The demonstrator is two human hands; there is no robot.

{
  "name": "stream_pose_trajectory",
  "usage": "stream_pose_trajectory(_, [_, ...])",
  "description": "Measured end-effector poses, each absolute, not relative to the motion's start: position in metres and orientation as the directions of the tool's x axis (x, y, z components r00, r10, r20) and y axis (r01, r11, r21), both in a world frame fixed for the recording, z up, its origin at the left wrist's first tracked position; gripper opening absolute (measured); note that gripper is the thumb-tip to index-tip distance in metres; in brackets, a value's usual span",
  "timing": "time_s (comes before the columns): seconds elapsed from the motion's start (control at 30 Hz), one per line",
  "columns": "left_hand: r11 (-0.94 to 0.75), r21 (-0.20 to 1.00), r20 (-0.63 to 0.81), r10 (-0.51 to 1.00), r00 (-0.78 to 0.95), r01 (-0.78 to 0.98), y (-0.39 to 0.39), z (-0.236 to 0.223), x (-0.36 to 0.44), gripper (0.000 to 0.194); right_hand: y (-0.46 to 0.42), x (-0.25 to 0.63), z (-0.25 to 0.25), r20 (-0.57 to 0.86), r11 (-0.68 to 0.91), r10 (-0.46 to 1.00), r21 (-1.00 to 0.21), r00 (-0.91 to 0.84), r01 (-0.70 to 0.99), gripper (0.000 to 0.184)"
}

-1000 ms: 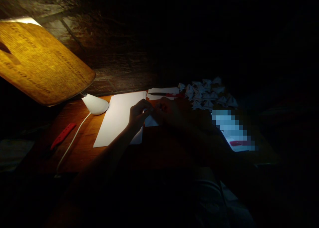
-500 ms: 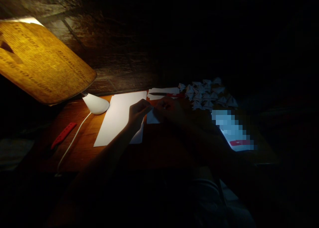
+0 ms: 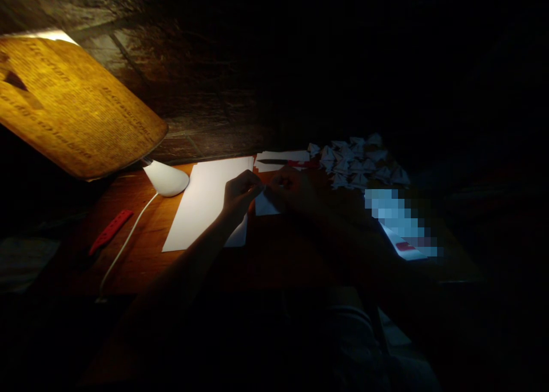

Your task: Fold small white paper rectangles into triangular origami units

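Note:
My left hand (image 3: 240, 196) is closed in a pinch, its thumb and fingertips meeting my right hand (image 3: 294, 187) over the table. Between them is a small piece of white paper (image 3: 266, 206), gripped at its upper part; its lower part shows pale below the fingers. The fingers of my right hand are curled and lie in deep shadow, so their exact grip is hard to see. Under and beside my left hand lies a stack of large white sheets (image 3: 206, 203).
A lit lamp with a printed shade (image 3: 81, 106) and white base (image 3: 166, 179) leans at left, its cord (image 3: 128, 240) near a red-handled tool (image 3: 110, 232). Behind my hands, a red-handled knife (image 3: 274, 162) rests on smaller papers (image 3: 270, 154). Folded paper pieces (image 3: 351, 163) and a glowing phone (image 3: 398, 223) are right.
Both hands stay together at nearly the same spot, with only a slight shift of the fingers and paper. The whole view has moved a little.

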State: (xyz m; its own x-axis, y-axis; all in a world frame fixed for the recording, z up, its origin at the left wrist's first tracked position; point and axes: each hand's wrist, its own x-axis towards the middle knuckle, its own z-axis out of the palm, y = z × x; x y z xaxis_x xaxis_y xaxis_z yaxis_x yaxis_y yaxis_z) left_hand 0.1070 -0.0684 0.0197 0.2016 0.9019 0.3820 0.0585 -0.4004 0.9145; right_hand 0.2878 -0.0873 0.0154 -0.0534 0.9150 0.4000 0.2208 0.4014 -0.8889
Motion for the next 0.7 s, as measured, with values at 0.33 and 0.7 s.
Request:
stream_pose_trajectory(0.33, [-0.310,0.949,0.313,0.946,0.080,-0.052,-0.063,0.017,0.107,0.021,-0.082,0.298,0.018,0.283,0.283,0.959,-0.940,-0.027,0.192,0.018])
stream_pose_trajectory(0.7, [-0.268,0.956,0.275,0.961,0.042,-0.122,-0.062,0.020,0.105,0.022,-0.084,0.300,0.023,0.195,0.189,0.980,-0.973,0.035,0.130,0.017])
